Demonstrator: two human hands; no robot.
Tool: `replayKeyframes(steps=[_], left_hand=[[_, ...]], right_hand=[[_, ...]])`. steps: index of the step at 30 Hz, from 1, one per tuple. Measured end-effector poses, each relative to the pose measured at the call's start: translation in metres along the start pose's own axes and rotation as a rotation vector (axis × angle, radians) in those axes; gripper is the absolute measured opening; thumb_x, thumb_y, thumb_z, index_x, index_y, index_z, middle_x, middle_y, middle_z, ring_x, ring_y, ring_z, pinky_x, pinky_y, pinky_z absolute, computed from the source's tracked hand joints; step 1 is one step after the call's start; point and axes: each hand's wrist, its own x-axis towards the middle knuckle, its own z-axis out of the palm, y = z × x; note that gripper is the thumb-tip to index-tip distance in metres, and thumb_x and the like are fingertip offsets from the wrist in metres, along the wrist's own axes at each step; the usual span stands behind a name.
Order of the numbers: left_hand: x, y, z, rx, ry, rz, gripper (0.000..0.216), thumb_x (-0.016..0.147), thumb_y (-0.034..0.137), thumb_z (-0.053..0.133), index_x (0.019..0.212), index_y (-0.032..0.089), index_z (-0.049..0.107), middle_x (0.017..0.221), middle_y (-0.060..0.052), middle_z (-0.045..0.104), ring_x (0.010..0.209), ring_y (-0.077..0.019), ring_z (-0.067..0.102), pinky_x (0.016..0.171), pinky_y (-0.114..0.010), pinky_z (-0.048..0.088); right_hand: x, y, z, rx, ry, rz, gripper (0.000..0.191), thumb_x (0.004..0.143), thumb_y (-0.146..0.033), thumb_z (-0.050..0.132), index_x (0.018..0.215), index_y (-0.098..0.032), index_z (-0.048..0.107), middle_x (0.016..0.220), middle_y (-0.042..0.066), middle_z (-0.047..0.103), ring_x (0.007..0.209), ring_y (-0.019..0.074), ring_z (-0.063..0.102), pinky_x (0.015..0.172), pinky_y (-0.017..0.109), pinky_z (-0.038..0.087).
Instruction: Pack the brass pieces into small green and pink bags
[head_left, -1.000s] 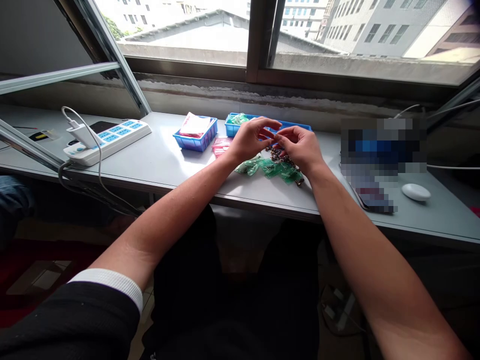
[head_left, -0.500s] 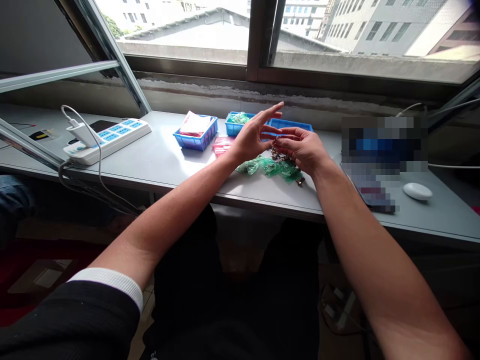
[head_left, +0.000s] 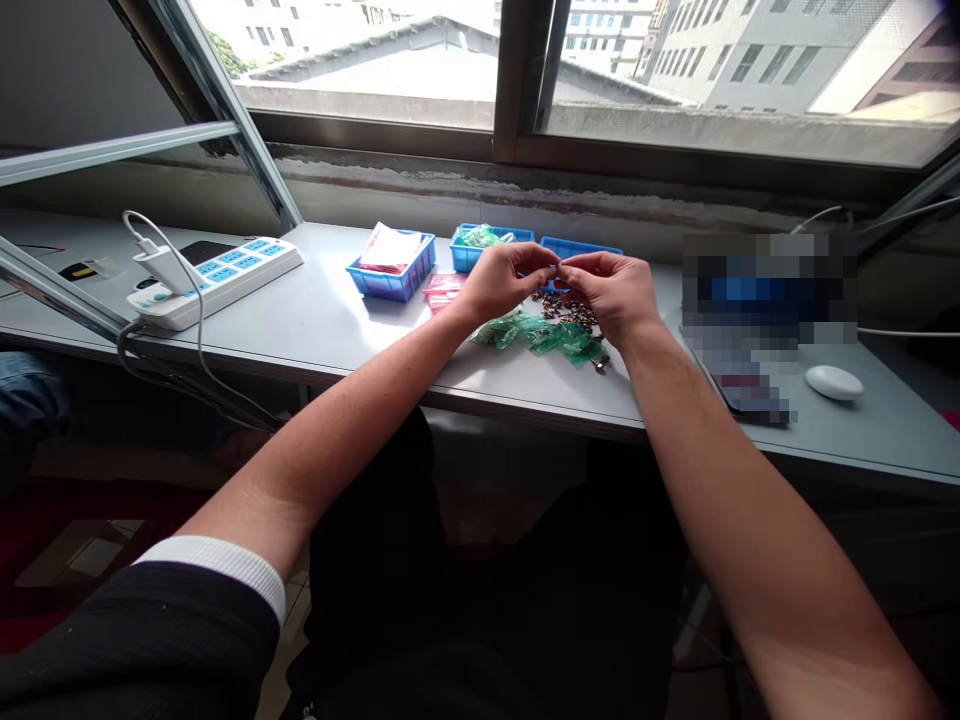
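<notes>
My left hand (head_left: 501, 280) and my right hand (head_left: 615, 290) meet fingertip to fingertip above the grey table (head_left: 315, 320). Both are closed in a pinch on a tiny part between them, too small to name. Just below the hands lies a pile of small dark metal parts (head_left: 566, 310). In front of that pile sit several small green plastic bags (head_left: 551, 337).
Behind the hands stand three blue trays: one with pink and white packets (head_left: 391, 265), one with green bags (head_left: 480, 243), and one (head_left: 581, 248) mostly hidden. A pink packet (head_left: 442, 290) lies by them. A white power strip (head_left: 214, 280) is at left, a white mouse (head_left: 835, 382) at right.
My left hand spread its fingers open and lifted half a second ago, then closed again onto the pinch with the right hand. The right hand shifted slightly to the right.
</notes>
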Motion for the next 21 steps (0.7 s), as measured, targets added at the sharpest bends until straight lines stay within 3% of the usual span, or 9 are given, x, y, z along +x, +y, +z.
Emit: replayKeyframes(steps=[3,7,11,15,18,21], left_hand=[[0.001,-0.001,-0.001,-0.012,0.017,0.006,0.02,0.11,0.012,0.084,0.126,0.017,0.095,0.128,-0.011,0.098,0.121,-0.0251,0.092,0.113,-0.042,0.073],[0.003,-0.008,0.0,-0.069,0.032,0.014,0.025,0.11,0.007,0.082,0.129,0.018,0.093,0.127,-0.01,0.097,0.114,-0.022,0.09,0.105,-0.037,0.071],[0.003,-0.011,-0.001,-0.06,0.059,0.019,0.015,0.108,0.007,0.082,0.115,0.017,0.091,0.112,-0.008,0.095,0.101,-0.0197,0.086,0.095,-0.034,0.066],[-0.001,-0.004,-0.003,-0.05,0.019,-0.061,0.006,0.114,0.022,0.088,0.112,0.018,0.091,0.1,-0.006,0.092,0.089,-0.0191,0.084,0.084,-0.033,0.062],[-0.004,0.003,-0.004,-0.086,-0.046,-0.127,0.026,0.122,0.041,0.088,0.113,0.017,0.092,0.098,-0.008,0.093,0.085,-0.0185,0.085,0.081,-0.032,0.063],[-0.004,0.006,-0.004,-0.139,-0.078,-0.161,0.035,0.121,0.049,0.092,0.111,0.015,0.094,0.099,-0.01,0.094,0.084,-0.0175,0.085,0.079,-0.031,0.066]], right_hand=[[-0.002,-0.003,0.003,-0.022,0.003,-0.018,0.019,0.099,-0.009,0.096,0.099,-0.027,0.089,0.097,0.006,0.093,0.095,0.0299,0.094,0.095,0.053,0.084],[0.0,-0.001,0.004,-0.014,-0.03,-0.019,0.025,0.103,-0.006,0.089,0.119,-0.025,0.094,0.097,0.005,0.093,0.09,0.0269,0.091,0.086,0.048,0.082],[0.003,0.003,0.003,-0.068,-0.029,-0.022,0.022,0.106,-0.005,0.084,0.107,-0.024,0.095,0.098,0.007,0.091,0.087,0.0258,0.087,0.079,0.046,0.08],[0.004,0.004,0.003,-0.042,-0.025,-0.019,0.018,0.105,-0.008,0.089,0.104,-0.026,0.088,0.102,0.008,0.091,0.091,0.0291,0.091,0.076,0.048,0.08],[0.003,0.004,0.002,-0.066,-0.034,-0.076,0.017,0.103,-0.013,0.095,0.101,-0.026,0.085,0.102,0.007,0.091,0.089,0.0276,0.09,0.073,0.045,0.078],[0.003,0.004,0.002,-0.146,-0.026,-0.136,0.02,0.098,-0.011,0.097,0.097,-0.026,0.085,0.093,0.004,0.088,0.08,0.0227,0.083,0.069,0.04,0.074]])
